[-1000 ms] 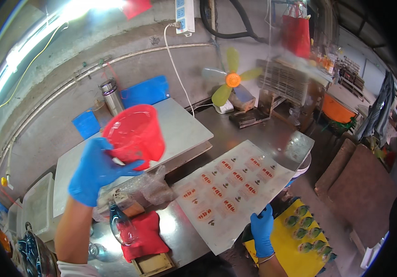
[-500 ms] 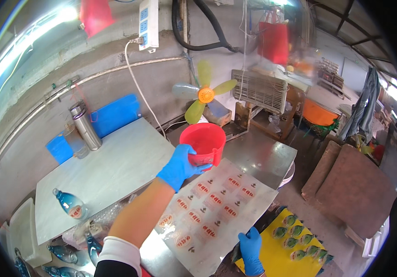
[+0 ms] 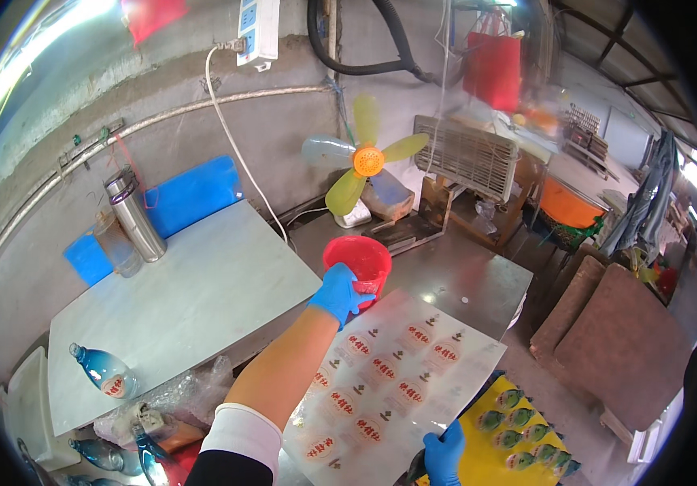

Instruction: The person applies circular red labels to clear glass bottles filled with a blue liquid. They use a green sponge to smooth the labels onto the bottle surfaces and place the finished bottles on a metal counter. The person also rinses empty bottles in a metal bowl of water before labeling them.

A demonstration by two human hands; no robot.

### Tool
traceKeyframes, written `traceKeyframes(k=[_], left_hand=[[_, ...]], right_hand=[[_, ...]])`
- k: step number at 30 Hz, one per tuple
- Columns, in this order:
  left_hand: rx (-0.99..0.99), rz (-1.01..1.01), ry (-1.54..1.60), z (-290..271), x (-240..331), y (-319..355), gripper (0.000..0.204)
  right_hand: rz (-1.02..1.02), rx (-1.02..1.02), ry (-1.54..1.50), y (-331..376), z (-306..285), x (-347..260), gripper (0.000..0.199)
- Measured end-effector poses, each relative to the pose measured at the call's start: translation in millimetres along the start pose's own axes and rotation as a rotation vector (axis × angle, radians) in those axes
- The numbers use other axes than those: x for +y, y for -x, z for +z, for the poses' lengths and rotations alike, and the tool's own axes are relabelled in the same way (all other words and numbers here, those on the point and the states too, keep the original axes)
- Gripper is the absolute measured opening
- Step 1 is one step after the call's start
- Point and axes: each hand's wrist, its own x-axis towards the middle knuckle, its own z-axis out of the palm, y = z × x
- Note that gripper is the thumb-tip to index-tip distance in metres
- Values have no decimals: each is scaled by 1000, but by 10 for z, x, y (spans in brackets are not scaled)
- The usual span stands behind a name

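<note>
My left hand (image 3: 339,293), in a blue glove, reaches forward and grips the near side of a red plastic bucket (image 3: 371,266), fingers curled on its rim. The bucket is at the far edge of a translucent sheet (image 3: 425,356) printed with rows of red and black labels. By the sheet's near right corner is my right hand (image 3: 444,455), also gloved in blue, its fingers curled around something dark that is mostly hidden. Beside that hand lies a yellow board (image 3: 478,466) carrying several small green bottle-shaped pieces (image 3: 520,417).
A pale board (image 3: 195,275) at left bears a blue bottle (image 3: 104,371), a steel flask (image 3: 140,219) and a brown-tinted jar (image 3: 118,247). A fan (image 3: 368,161) with bare blades stands behind the bucket on the metal table (image 3: 478,279). More blue bottles (image 3: 106,455) lie at lower left.
The red bucket has gone lower and farther from me, with my left hand still on it. The view has shifted slightly. My right hand stays by the sheet's corner.
</note>
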Motion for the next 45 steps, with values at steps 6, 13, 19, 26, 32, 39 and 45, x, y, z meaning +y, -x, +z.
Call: traceKeyframes(k=[6,13,19,26,32,39,45], left_hand=[[-108,38,247,-344,-132,-253,62],[61,31,55,28,261,1132,44],[15,288,0,-839,564,2662,46],[560,647,-222,-1578,241,4675,42],[996,675,-662,-2164,-742,5162,39],[674,841,-1276,-2406,-1393,4465,80],[839,730,-1233,-2657,-1393,4297,80]], right_hand=[[125,-338,652,-102,-155,-631,29],[-650,-516,649,-1072,417,-1509,19],[-528,-1019,845,-2524,2175,-1862,31],[-739,-922,853,-2921,2491,-1463,24],[-834,-393,795,-2939,1592,-1402,25],[-442,-593,1144,-2708,676,-862,40],[-575,-667,1009,-2878,655,-444,50]])
